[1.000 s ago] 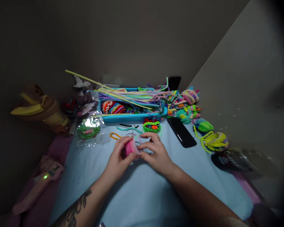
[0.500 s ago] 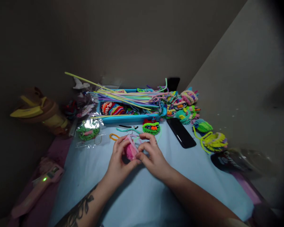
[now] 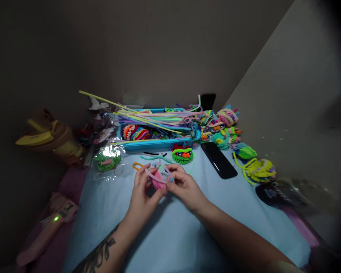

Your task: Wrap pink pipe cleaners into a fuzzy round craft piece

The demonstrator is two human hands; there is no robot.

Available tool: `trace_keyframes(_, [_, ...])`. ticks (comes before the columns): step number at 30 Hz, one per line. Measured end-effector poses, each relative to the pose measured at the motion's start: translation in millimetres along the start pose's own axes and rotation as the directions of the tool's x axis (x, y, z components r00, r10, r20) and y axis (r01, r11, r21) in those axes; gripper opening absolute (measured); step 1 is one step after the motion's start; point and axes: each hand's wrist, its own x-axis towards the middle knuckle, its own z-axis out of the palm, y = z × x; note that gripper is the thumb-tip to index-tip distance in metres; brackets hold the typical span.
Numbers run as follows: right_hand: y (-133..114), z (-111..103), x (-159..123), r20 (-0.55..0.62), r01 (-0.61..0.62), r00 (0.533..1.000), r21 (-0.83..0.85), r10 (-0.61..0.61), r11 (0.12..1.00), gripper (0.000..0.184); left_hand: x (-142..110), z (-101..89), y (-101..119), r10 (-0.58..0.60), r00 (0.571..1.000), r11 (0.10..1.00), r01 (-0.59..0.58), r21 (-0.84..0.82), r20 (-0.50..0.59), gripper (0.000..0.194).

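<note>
My left hand (image 3: 142, 195) and my right hand (image 3: 184, 185) meet over the light blue table cover (image 3: 170, 235), both pinched on a small pink pipe-cleaner bundle (image 3: 158, 181). A pale pink pipe cleaner (image 3: 156, 178) lies across the bundle between my fingers. Just beyond my hands lie an orange loop (image 3: 137, 165) and a teal pipe cleaner (image 3: 156, 157). A green and orange fuzzy figure (image 3: 182, 155) sits a little past my right hand.
A blue tray (image 3: 156, 143) at the back holds long pipe cleaners and coiled pieces. Several finished fuzzy figures (image 3: 224, 127) lie at the back right beside a black phone (image 3: 218, 159). A bagged green piece (image 3: 107, 159) lies left. A pink glue gun (image 3: 49, 225) rests off the left edge.
My hands have turned the pink bundle, and the pale pink pipe cleaner now lies across its top. The view has shifted slightly.
</note>
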Motion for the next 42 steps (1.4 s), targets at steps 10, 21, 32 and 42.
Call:
trace_keyframes(10, [-3.4,-3.2,-2.4,0.077,0.025,0.997,-0.176,-0.011,0.984,0.007,9.3,-12.1,9.7,-0.05,0.997,0.999,0.048,-0.025,-0.054,0.028])
trace_keyframes(21, [-5.5,-9.0,-1.2,0.199,0.081,0.979,-0.149,-0.05,0.985,0.006,16.5,-14.4,1.6,-0.16,0.986,0.983,0.163,-0.089,0.046,0.031])
trace_keyframes(32, [-2.6,-9.6,0.5,0.225,0.012,0.974,-0.101,0.011,0.995,0.01,16.0,-14.8,5.1,-0.148,0.984,0.987,0.154,-0.045,0.101,0.033])
trace_keyframes(42, [5.1,-5.0,1.6,0.123,-0.038,0.991,-0.084,0.048,0.996,0.01,12.2,-11.1,-4.3,-0.146,0.989,0.989,0.147,-0.016,0.037,0.027])
